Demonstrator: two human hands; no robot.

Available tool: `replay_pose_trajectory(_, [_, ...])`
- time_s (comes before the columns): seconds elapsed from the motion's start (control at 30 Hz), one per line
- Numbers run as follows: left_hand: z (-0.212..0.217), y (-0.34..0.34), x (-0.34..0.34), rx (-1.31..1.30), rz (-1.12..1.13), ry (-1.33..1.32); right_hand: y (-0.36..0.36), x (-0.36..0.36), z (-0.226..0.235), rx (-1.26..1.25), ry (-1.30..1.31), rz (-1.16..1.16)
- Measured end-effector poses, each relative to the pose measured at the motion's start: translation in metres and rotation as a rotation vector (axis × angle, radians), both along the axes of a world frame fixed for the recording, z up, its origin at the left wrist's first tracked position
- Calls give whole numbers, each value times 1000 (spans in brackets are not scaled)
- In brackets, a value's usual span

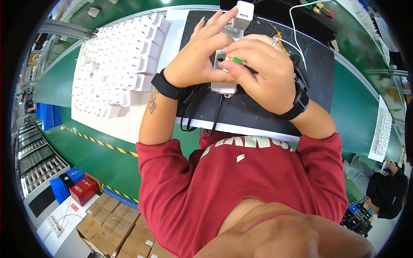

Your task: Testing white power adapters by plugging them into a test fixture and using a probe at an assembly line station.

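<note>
We see a small green piece (236, 60), partly hidden, pinched by our right hand (270, 71) over a white socket strip (223, 87) on the black mat (258, 115). Our left hand (193, 58) half-curls there, upper fingers spread; its hold we cannot tell. Pale lettering crosses the red shirt (258, 176).

Cardboard boxes (122, 223) lower left; red box (84, 189) near blue bin (59, 190); co-worker (387, 193) far right.

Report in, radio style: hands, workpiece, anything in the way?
Left hand at white socket block, grip unclear. Right hand pinching small green piece over it. Hands partly hide block; white charger at its far end.
</note>
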State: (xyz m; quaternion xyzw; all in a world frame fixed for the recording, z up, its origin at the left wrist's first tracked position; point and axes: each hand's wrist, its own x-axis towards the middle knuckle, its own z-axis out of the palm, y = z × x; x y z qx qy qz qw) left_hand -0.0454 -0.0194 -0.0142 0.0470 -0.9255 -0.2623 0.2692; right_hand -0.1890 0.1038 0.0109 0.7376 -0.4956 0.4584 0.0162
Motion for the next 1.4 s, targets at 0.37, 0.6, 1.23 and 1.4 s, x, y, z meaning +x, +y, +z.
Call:
replay_pose_trajectory(0.37, [6, -47, -31, 337, -18, -73, 1, 8, -10, -147, 24, -9])
replay_pose_trajectory(0.6, [3, -40, -51, 479, 24, -156, 6, 8, 2, -131, 231, -126])
replay_pose_trajectory(1.23, [41, -173, -67, -527, 937, -674, 10, 13, -11, -45, 68, -43])
replay_pose_trajectory(1.4, [21, -206, -86, -586, 1094, -817, 11, 12, -7, -168, 116, -105])
